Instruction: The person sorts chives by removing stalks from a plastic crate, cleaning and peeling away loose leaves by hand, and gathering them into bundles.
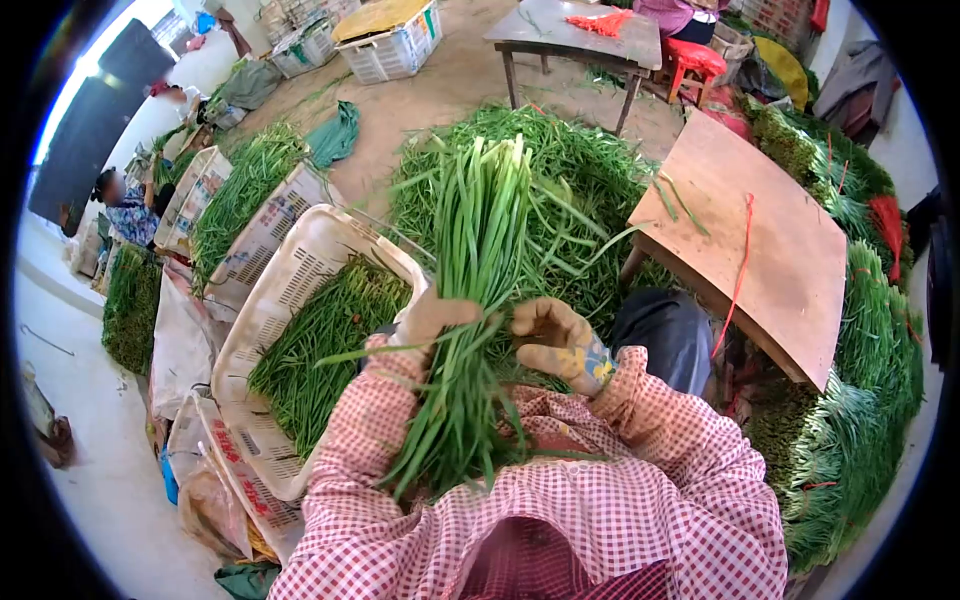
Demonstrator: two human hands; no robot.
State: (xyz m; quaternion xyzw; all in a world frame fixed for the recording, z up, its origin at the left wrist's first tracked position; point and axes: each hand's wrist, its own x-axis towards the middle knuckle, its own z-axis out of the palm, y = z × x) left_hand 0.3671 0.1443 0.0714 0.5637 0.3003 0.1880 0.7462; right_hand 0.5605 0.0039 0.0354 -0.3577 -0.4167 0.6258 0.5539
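A bunch of long green stalks point(480, 225) stands upright in front of my body, pale ends at the top and loose leaves hanging below. Wrapped round its left side is my gloved left hand point(437, 315). Just right of the bunch, my gloved right hand point(560, 340) has its fingers curled but apart, and nothing shows between them. Behind the bunch spreads a large pile of green stalks point(590, 190). On the low wooden table point(770, 240) at the right lie a red tie point(740, 275) and a few loose stalks.
A white crate point(235, 370) of greens is close on my left, with more crates beyond. Stacked green bundles point(870, 370) line the right side. Another table point(580, 40) with red ties stands at the back. People sit at the far left and by the back table.
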